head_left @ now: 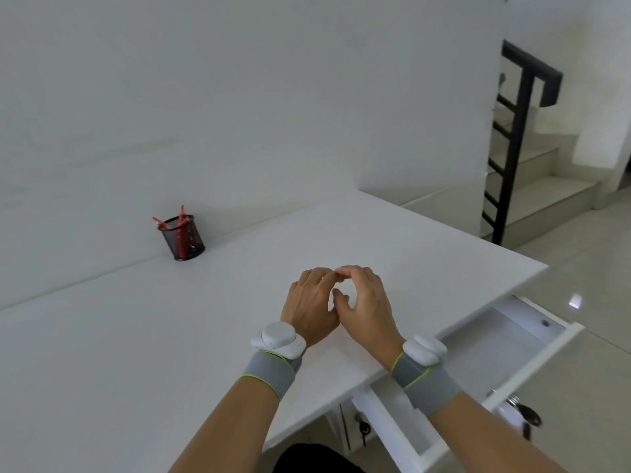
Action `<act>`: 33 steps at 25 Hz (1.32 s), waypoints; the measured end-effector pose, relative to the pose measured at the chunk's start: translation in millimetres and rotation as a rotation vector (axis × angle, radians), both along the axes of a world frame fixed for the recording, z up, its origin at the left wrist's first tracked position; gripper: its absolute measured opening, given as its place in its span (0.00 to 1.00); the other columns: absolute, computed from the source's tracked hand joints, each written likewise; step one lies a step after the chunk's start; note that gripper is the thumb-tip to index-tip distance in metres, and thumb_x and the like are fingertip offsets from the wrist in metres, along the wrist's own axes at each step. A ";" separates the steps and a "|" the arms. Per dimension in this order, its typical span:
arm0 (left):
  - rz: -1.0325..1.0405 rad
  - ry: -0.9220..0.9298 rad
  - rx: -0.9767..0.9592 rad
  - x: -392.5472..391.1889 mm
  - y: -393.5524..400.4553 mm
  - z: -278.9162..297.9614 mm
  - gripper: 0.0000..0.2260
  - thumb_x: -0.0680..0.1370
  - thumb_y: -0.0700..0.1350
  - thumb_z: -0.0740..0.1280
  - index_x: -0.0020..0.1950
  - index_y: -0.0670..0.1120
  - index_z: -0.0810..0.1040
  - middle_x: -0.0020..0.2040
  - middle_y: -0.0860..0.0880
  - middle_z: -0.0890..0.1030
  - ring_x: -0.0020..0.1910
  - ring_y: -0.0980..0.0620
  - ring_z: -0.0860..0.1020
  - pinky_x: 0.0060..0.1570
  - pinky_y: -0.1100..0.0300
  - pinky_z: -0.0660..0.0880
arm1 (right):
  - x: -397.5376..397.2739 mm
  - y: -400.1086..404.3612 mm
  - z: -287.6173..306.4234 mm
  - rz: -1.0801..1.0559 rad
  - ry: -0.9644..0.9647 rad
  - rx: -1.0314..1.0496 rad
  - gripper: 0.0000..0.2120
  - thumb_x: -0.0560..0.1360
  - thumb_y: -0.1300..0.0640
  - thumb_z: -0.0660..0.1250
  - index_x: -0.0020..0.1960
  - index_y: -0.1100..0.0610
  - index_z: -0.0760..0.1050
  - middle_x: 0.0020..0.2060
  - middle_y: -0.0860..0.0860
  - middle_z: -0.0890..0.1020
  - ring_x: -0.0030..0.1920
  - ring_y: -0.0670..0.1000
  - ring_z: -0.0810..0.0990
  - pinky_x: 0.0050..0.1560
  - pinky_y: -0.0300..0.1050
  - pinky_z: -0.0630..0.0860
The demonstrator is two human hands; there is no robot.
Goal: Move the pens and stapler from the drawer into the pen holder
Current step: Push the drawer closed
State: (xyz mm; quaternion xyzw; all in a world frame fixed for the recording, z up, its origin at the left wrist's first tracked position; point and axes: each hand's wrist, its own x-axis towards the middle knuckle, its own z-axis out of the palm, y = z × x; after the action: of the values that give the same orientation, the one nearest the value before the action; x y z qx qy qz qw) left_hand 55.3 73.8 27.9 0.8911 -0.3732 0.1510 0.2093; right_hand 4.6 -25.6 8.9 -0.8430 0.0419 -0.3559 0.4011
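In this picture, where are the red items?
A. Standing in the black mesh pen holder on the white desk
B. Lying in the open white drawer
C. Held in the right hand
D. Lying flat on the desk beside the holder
A: the red items stand inside the black mesh pen holder at the back of the white desk, while the visible part of the open white drawer looks bare.

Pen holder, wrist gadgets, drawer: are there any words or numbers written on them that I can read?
No readable text anywhere in this view.
Black mesh pen holder: no label shows.
White wrist devices: no words or numbers can be made out; too blurred to tell small marks.
Open white drawer: plain, no writing seen.
Keys hanging at the drawer front: too small and blurred to read.
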 end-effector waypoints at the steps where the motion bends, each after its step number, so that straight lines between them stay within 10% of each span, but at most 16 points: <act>1: -0.030 0.003 0.019 -12.5 -11.0 -3.1 0.15 0.75 0.47 0.63 0.61 0.47 0.72 0.62 0.48 0.75 0.63 0.47 0.70 0.57 0.54 0.68 | -18.3 -11.0 -7.0 -0.028 -0.016 0.001 0.13 0.73 0.61 0.64 0.57 0.56 0.72 0.53 0.52 0.78 0.55 0.52 0.73 0.51 0.40 0.70; 14: -0.087 0.144 0.231 -66.3 -73.5 -27.8 0.20 0.77 0.57 0.57 0.67 0.53 0.67 0.72 0.45 0.66 0.71 0.45 0.61 0.67 0.46 0.61 | -158.1 -86.4 -98.8 -0.409 -0.189 -0.053 0.13 0.72 0.63 0.62 0.56 0.62 0.75 0.53 0.60 0.79 0.55 0.58 0.76 0.56 0.47 0.75; 21: -0.057 0.161 0.202 -70.1 -71.5 -30.0 0.18 0.78 0.55 0.58 0.66 0.52 0.70 0.69 0.44 0.69 0.69 0.43 0.64 0.66 0.48 0.63 | -179.9 -93.9 -134.8 -0.449 -0.170 0.135 0.18 0.71 0.71 0.65 0.61 0.65 0.71 0.58 0.64 0.72 0.57 0.57 0.74 0.58 0.33 0.70; 25: -0.056 0.173 0.191 -70.9 -71.0 -29.3 0.18 0.78 0.55 0.57 0.66 0.52 0.70 0.69 0.44 0.69 0.69 0.43 0.65 0.67 0.47 0.63 | -178.6 -100.7 -147.6 -0.474 -0.114 0.309 0.16 0.71 0.70 0.67 0.59 0.67 0.72 0.52 0.64 0.77 0.49 0.60 0.78 0.50 0.54 0.79; 33: -0.056 0.175 0.149 -70.9 -70.2 -29.5 0.16 0.78 0.54 0.58 0.64 0.52 0.72 0.68 0.44 0.71 0.68 0.43 0.66 0.67 0.48 0.64 | -166.3 -93.9 -151.4 -0.503 -0.107 0.391 0.10 0.73 0.69 0.65 0.54 0.66 0.74 0.48 0.63 0.80 0.44 0.56 0.76 0.40 0.51 0.79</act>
State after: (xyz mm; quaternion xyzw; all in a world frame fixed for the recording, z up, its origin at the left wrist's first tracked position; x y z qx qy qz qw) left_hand -15.6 3.6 -1.5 0.9032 -0.3884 0.0388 0.1784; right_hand -161.6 -119.5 -142.5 -0.6934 0.2951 -0.4729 0.4565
